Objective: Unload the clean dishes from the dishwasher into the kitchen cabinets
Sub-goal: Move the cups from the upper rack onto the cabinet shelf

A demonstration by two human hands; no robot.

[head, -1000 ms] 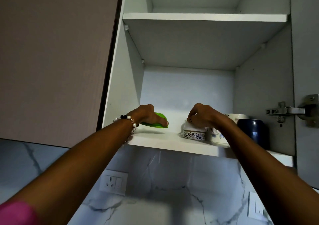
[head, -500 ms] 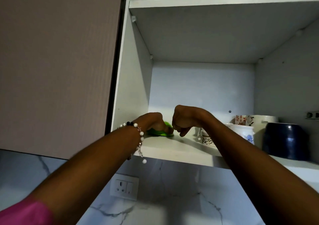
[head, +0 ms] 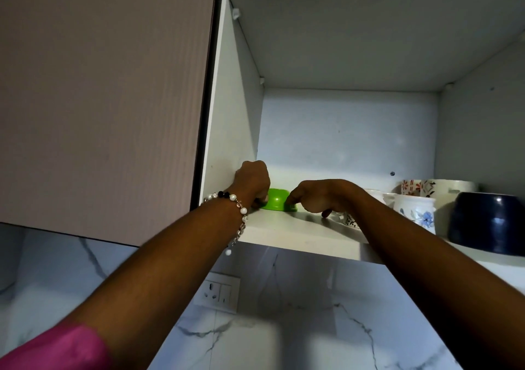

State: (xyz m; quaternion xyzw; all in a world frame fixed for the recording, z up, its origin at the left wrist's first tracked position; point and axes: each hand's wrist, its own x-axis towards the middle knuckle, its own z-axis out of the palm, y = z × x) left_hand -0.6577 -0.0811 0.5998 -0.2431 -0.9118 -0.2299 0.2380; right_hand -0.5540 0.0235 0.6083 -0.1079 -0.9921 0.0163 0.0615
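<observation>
both hands now meet at the green bowl (head: 277, 200), upside down at the left end of the lower cabinet shelf (head: 298, 234); the right hand (head: 318, 196) has left the cups (head: 416, 212), its grip pinching the bowl's rim, while the left hand (head: 252, 181) curls on the other side, settling it in place.

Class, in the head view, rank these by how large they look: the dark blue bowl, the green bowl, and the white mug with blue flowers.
1. Dark blue bowl, though it sits nearest the camera.
2. White mug with blue flowers.
3. Green bowl, partly hidden by both hands, so unsure against the mug.
</observation>
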